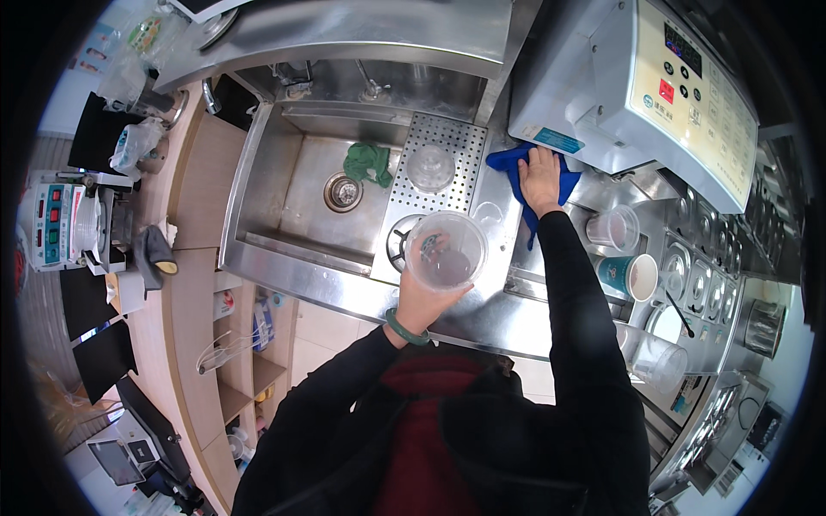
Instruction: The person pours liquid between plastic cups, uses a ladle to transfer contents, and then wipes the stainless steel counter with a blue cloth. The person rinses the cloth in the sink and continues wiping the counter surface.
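Observation:
My left hand (423,300), with a green bangle at the wrist, is closed around a clear plastic cup (446,251) with an open top. The cup is above the front part of a perforated metal drain tray. My right hand (541,177) lies flat, palm down, on a blue cloth (516,161) spread on the steel counter below a white dispensing machine (619,97). Whether the fingers pinch the cloth cannot be told. Another clear container (431,169) stands on the perforated tray (464,138).
Left of the tray is a steel sink (303,206) with a green cloth (368,163) by its drain. To the right stand a clear cup (613,229), a teal paper cup (626,276) and a clear jug (664,364), near lidded steel containers (697,287).

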`<state>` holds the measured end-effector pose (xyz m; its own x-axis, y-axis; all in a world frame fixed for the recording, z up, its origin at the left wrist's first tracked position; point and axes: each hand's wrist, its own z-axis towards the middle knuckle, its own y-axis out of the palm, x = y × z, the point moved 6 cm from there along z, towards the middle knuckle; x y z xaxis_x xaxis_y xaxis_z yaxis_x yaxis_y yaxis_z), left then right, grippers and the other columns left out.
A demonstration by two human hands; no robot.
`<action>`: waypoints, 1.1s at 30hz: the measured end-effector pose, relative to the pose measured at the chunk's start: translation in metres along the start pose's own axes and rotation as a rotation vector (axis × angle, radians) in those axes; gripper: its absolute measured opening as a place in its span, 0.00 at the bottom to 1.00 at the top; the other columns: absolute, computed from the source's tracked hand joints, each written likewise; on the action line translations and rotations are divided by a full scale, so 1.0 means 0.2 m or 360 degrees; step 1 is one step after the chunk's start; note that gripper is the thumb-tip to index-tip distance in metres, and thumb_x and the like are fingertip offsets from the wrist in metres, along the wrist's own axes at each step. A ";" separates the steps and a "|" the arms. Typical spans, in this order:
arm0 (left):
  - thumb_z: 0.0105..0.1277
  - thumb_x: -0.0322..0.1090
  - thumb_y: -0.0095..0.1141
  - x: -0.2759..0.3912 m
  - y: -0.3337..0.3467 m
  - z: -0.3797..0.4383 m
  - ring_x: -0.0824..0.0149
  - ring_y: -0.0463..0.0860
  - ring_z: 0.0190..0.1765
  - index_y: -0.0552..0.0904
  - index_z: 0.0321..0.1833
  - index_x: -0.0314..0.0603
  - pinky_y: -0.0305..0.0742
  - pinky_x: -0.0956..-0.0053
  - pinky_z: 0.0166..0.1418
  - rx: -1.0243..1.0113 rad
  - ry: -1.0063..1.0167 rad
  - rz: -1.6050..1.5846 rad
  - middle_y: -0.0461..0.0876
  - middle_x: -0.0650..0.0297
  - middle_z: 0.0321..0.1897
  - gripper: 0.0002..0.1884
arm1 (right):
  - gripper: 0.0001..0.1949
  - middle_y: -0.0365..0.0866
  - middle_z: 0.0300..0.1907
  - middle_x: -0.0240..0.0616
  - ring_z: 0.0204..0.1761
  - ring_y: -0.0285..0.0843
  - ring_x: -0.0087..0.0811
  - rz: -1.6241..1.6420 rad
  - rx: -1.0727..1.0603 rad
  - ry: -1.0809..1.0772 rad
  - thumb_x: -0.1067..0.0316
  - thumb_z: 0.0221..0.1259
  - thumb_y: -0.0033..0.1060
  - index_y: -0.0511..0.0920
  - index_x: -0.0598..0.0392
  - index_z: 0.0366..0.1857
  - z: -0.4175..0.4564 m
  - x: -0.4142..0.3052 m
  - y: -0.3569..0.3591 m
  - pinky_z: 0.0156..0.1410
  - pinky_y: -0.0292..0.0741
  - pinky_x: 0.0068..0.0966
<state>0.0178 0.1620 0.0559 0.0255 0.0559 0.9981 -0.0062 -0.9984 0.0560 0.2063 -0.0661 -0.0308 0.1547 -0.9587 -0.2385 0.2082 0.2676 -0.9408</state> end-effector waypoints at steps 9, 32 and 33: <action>0.40 0.23 0.73 0.04 0.01 -0.01 0.62 0.71 0.62 0.63 0.63 0.35 0.67 0.67 0.66 -0.0005 -0.0051 -0.0101 0.70 0.55 0.58 0.44 | 0.13 0.74 0.56 0.47 0.59 0.68 0.50 0.0892 0.0162 0.0101 0.79 0.52 0.54 0.73 0.59 0.44 -0.10 -0.18 -0.01 0.64 0.66 0.34; 0.46 0.31 0.74 0.07 0.07 -0.07 0.63 0.69 0.62 0.61 0.65 0.43 0.63 0.64 0.67 -0.0176 -0.0088 -0.0097 0.70 0.59 0.58 0.43 | 0.12 0.79 0.39 0.48 0.47 0.71 0.50 0.0279 0.0709 0.0283 0.85 0.43 0.48 0.77 0.61 0.34 -0.31 0.18 -0.37 0.52 0.69 0.39; 0.46 0.31 0.74 0.07 0.07 -0.07 0.63 0.69 0.63 0.61 0.65 0.43 0.63 0.64 0.67 -0.0180 -0.0100 -0.0075 0.70 0.59 0.58 0.43 | 0.13 0.78 0.42 0.50 0.50 0.70 0.52 0.0163 0.0732 0.0433 0.84 0.44 0.49 0.76 0.62 0.36 -0.29 0.23 -0.39 0.54 0.69 0.40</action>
<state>0.0039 0.1495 0.0719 0.0907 0.0987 0.9910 -0.1160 -0.9873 0.1090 0.1410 -0.1367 0.0175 -0.0463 -0.8994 -0.4347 0.6158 0.3170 -0.7214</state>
